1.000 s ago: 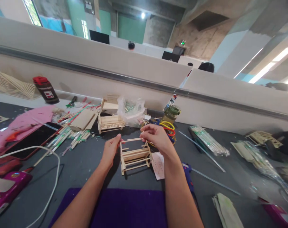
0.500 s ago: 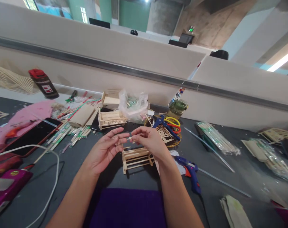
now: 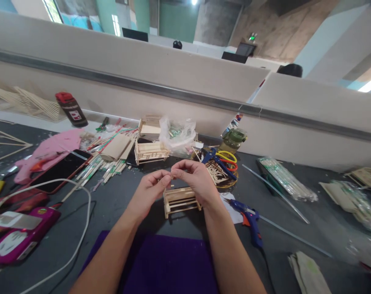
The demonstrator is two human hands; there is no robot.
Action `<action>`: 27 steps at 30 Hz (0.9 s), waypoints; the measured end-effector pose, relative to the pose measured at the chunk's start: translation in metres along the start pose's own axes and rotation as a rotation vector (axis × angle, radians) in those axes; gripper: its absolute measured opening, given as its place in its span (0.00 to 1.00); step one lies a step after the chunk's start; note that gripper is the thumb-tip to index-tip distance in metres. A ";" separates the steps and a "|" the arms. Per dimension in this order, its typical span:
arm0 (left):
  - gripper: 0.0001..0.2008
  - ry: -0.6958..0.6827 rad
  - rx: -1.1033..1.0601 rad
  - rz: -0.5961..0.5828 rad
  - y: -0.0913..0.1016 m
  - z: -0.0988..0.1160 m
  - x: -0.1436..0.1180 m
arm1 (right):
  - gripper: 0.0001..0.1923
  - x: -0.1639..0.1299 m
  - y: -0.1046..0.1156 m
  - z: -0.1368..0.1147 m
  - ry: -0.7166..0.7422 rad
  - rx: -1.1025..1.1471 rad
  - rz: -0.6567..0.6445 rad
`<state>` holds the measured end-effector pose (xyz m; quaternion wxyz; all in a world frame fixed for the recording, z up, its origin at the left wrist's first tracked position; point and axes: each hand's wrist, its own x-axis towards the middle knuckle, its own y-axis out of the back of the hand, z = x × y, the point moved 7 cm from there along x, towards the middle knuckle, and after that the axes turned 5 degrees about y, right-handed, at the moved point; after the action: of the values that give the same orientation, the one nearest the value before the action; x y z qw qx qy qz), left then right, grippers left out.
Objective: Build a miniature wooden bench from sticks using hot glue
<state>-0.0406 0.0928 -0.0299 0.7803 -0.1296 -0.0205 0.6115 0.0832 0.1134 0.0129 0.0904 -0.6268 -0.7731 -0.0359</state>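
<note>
A small stick piece (image 3: 171,177), barely visible, is pinched between the fingertips of both hands, which meet above the tabletop (image 3: 112,208). The left hand (image 3: 151,188) and right hand (image 3: 194,179) are both curled closed around it. Just below them a wooden frame (image 3: 182,201) stands on the tabletop, touching the right wrist's side. A blue glue gun (image 3: 249,220) lies near on the right, scissors (image 3: 217,160) sit behind the hands, and a purple mat (image 3: 170,261) lies under the forearms. A phone (image 3: 61,169) rests well apart on the left.
</note>
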 end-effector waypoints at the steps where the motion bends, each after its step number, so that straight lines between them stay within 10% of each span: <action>1: 0.17 -0.016 0.023 0.011 0.000 0.002 0.000 | 0.10 0.000 -0.001 0.000 -0.003 0.002 -0.006; 9: 0.15 -0.003 -0.053 0.072 0.003 -0.001 -0.001 | 0.09 -0.003 0.011 -0.009 0.055 -0.160 -0.024; 21: 0.14 0.078 -0.235 0.026 0.000 -0.010 0.000 | 0.07 -0.022 -0.018 -0.046 0.511 -0.811 -0.197; 27: 0.13 0.093 -0.266 0.029 0.006 -0.010 0.004 | 0.10 -0.023 -0.003 -0.049 0.474 -0.838 -0.193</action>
<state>-0.0432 0.0958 -0.0417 0.7475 -0.2603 -0.0632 0.6079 0.0894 0.0821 0.0569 0.0000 -0.5096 -0.7049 -0.4935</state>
